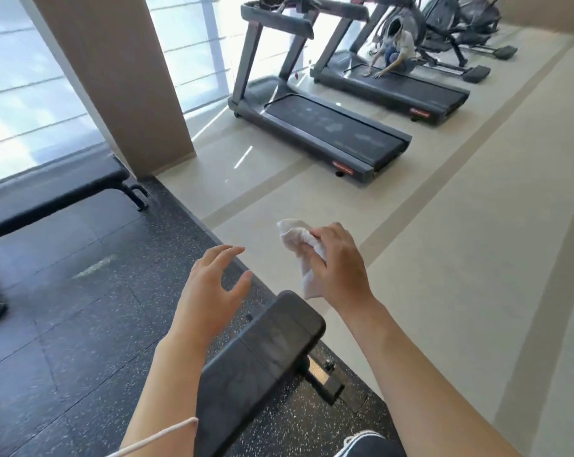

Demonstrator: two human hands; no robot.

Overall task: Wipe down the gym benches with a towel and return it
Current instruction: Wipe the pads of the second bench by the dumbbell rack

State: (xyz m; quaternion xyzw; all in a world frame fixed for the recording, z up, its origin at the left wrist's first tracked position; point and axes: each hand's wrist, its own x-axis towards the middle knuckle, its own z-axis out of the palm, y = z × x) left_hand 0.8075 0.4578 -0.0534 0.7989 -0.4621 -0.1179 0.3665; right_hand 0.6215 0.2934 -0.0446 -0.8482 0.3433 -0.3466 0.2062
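A black padded gym bench runs from the bottom centre up toward the middle of the head view. My right hand grips a crumpled white towel in the air just beyond the bench's far end. My left hand hovers left of the bench end, fingers spread and holding nothing. A second black bench stands at the far left by the window.
Two treadmills stand on the beige floor ahead, with a person crouched on the farther one. A beige pillar rises at the upper left. Black speckled rubber matting lies under the benches. My shoe shows at the bottom.
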